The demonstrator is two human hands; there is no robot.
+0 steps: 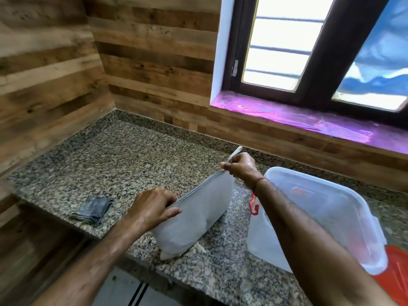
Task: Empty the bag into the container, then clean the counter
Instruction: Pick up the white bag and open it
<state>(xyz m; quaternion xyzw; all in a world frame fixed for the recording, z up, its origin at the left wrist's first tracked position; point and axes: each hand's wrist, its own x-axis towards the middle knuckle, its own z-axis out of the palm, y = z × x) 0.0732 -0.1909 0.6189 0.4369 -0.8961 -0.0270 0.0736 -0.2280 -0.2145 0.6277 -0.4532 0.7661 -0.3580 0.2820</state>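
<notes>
A translucent white zip bag [198, 215] stands upright on the granite counter [114, 164], its bottom bulging with contents I cannot make out. My left hand [154, 206] grips the near end of the bag's top edge. My right hand [239, 167] pinches the far end of the zip edge, where a white tab sticks up. Right of the bag sits a clear plastic container [344, 219] with a red latch [254, 205], open at the top, partly hidden behind my right forearm.
A folded grey cloth [93, 209] lies on the counter to the left of the bag. An orange-red lid [397, 270] shows at the right edge. Wood-panelled walls close the corner; a window with a purple-covered sill [309, 122] is behind.
</notes>
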